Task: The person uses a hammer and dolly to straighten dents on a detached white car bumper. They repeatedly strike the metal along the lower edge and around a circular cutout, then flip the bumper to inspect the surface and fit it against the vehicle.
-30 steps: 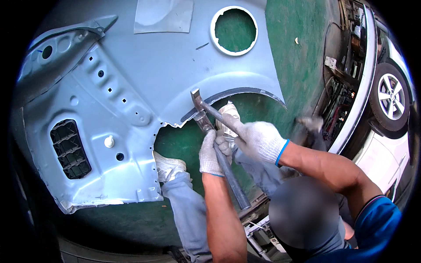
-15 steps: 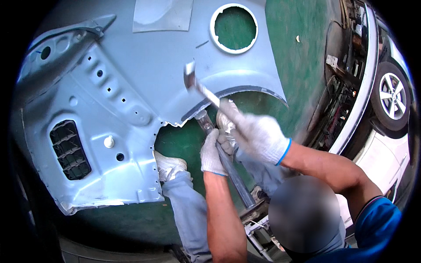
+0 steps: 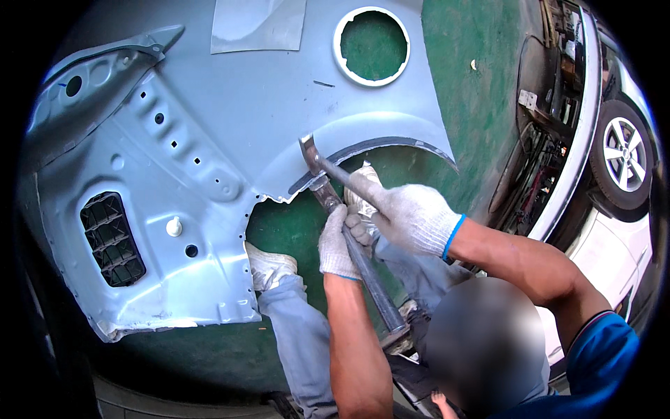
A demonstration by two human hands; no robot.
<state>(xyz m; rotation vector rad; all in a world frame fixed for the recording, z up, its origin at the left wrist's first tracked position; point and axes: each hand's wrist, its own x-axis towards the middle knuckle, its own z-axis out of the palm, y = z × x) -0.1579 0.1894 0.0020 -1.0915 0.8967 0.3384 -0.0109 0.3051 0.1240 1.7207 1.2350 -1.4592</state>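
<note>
My right hand, in a white knit glove with a blue cuff, is closed around the handle of a hammer. The hammer's head is at the dark-lined wheel-arch edge of a large grey-blue car body panel; whether it touches the metal I cannot tell. Just below, my left hand, gloved alike, grips a thick metal bar near its upper end. The bar's broader top sits against or under the arch edge, close to the hammer head. Its lower end slants down to the right.
The panel has a white-rimmed round opening, a black vent grille and a jagged edge near the arch. White shoes stand on the green floor. Car parts and a white car with a wheel are at the right.
The hammer has swung down from above the panel to the arch edge, with my right hand lowering slightly. My left hand and the bar stay nearly in place.
</note>
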